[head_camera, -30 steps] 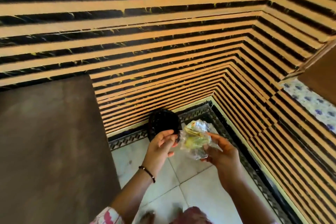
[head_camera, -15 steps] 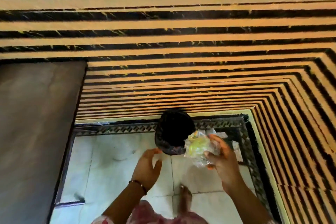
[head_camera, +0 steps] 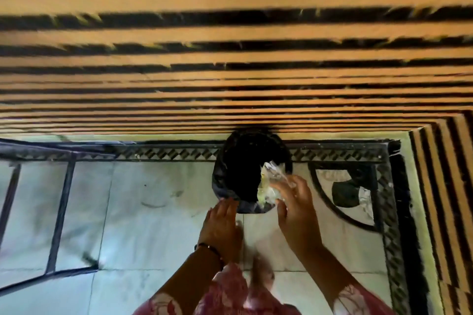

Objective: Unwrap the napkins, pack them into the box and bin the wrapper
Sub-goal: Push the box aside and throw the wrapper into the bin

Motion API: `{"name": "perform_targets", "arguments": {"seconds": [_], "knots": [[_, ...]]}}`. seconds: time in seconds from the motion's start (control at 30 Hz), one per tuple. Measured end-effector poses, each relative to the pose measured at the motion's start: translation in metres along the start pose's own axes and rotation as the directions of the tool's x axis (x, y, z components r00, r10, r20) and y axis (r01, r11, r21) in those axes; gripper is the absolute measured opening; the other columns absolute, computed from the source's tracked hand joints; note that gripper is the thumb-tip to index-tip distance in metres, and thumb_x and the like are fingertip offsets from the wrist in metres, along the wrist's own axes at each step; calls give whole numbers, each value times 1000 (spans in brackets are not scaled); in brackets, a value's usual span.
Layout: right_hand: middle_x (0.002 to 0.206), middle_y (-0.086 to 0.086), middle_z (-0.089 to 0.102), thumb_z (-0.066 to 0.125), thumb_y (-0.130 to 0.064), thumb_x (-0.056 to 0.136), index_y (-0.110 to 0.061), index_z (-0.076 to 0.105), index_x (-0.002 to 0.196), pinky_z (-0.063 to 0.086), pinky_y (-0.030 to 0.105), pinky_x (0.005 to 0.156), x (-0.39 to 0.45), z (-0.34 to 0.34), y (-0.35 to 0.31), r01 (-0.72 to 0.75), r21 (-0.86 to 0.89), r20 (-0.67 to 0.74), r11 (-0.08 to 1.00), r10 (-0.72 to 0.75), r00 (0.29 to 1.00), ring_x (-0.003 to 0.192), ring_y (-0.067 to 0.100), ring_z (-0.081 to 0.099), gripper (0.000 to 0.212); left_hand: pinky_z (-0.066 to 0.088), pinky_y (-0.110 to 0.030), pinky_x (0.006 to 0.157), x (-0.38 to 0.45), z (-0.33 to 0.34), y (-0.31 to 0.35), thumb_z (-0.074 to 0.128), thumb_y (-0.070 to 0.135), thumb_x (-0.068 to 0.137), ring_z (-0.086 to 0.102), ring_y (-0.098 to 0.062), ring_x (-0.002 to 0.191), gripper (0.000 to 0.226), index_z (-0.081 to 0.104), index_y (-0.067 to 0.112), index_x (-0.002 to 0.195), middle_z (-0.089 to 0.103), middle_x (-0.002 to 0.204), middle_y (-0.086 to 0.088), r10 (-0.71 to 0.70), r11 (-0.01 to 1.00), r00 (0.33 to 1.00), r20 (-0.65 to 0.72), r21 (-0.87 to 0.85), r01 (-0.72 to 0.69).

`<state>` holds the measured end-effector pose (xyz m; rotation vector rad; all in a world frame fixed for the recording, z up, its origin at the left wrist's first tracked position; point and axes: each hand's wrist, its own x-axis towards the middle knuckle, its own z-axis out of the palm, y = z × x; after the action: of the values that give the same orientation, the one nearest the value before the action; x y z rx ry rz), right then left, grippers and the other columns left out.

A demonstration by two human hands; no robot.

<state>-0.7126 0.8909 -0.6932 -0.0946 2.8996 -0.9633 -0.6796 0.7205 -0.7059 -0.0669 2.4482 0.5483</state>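
Observation:
A round bin (head_camera: 231, 161) lined with a black bag stands on the floor against the striped wall. My right hand (head_camera: 294, 202) holds the crumpled clear wrapper (head_camera: 268, 181), with some yellow-green print, over the bin's right rim. My left hand (head_camera: 222, 222) is at the bin's near edge, fingers together and touching the black liner; nothing else is in it. The napkins and the box are out of sight.
The orange and black striped wall (head_camera: 230, 79) fills the upper half. Pale floor tiles (head_camera: 153, 212) have a dark patterned border (head_camera: 389, 212) at the right. Dark metal bars (head_camera: 61, 212) of some furniture stand at the left. My foot (head_camera: 261, 276) is just below the bin.
I have stepped closer and the view has tilted down. My right hand has carried the wrapper over the bin's mouth. My left hand has reached forward to the bin's near rim.

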Motion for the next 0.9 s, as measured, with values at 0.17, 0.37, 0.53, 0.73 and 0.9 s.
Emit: {"name": "perform_targets", "arguments": {"seconds": [0.17,0.37,0.53,0.73,0.9], "knots": [[123,19,48,44,3,77,-14,58,121,48,41,91,55,109,63,-20,-13,173,1000,21,985,110,37,51,49,13,-38,117,85,67,-38,45,28,92,12,-26,144,67,10,11,147,13,156,-10,-23,998,992,128,64,15],[158,7,-2,58,-8,87,-40,33,141,37,52,105,84,177,91,-76,-352,511,933,260,820,141,38,11,68,19,-42,115,127,101,-72,49,23,89,19,-28,142,68,14,10,146,20,154,-11,-77,997,990,117,36,74],[151,6,29,51,-5,89,-30,42,137,39,42,104,44,136,86,-139,-221,539,965,240,807,132,31,37,55,28,-37,111,94,68,-50,54,20,90,32,-30,136,62,25,7,142,32,148,-15,-143,951,989,41,-270,149],[124,7,60,58,-7,88,-13,57,124,49,30,93,-11,5,16,-218,42,434,975,179,883,110,23,60,37,33,-26,103,5,-13,4,54,15,90,44,-26,128,51,37,8,137,45,141,-12,-164,886,982,-98,-453,103],[106,3,68,55,-2,87,-12,64,110,42,9,80,-40,-107,-56,-214,211,315,954,140,939,95,14,63,27,40,-32,103,-101,-75,47,56,11,89,51,-23,122,42,47,10,129,54,132,-9,-164,806,962,-217,-592,4]]}}
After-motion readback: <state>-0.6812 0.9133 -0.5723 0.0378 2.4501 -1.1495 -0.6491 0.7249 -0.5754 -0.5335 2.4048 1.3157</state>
